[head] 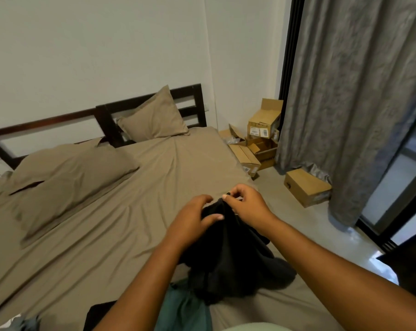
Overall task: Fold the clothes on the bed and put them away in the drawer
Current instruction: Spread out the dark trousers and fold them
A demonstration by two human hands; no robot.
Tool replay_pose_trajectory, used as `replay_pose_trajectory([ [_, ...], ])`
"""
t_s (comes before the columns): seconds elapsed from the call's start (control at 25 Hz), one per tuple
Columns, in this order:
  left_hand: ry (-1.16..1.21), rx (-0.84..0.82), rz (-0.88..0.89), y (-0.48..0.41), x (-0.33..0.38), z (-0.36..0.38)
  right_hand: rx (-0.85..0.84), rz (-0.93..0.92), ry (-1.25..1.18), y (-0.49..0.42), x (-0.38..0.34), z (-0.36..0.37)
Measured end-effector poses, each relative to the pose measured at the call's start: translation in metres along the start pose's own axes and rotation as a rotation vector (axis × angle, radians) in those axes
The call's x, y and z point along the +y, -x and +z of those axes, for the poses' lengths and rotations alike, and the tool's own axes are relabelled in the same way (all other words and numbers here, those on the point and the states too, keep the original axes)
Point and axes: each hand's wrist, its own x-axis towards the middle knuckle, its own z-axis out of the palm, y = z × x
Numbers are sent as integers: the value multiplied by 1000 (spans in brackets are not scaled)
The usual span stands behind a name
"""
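We held the black garment (228, 254) bunched above the bed (106, 223), our left hand (192, 218) gripping its top and our right hand (247, 206) pinching an edge. By our judgement, folding had barely begun; next we needed to find its corners and spread it flat.

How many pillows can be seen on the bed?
3. One pillow leans on the headboard; left of it lie the upper pillow and, overlapped, the lower pillow. Others may be hidden off-frame.
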Motion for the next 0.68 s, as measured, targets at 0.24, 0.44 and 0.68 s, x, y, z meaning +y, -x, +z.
replay_pose_trajectory([
  [0.24,-53,71,83,-18,11,4,76,-20,172,-1,-12,-1],
  [0.44,-77,105,146,-19,7,-23,201,39,231,-2,-13,-11],
  [0.68,30,136,112,-3,-15,-64,268,109,56,-7,-4,-48],
])
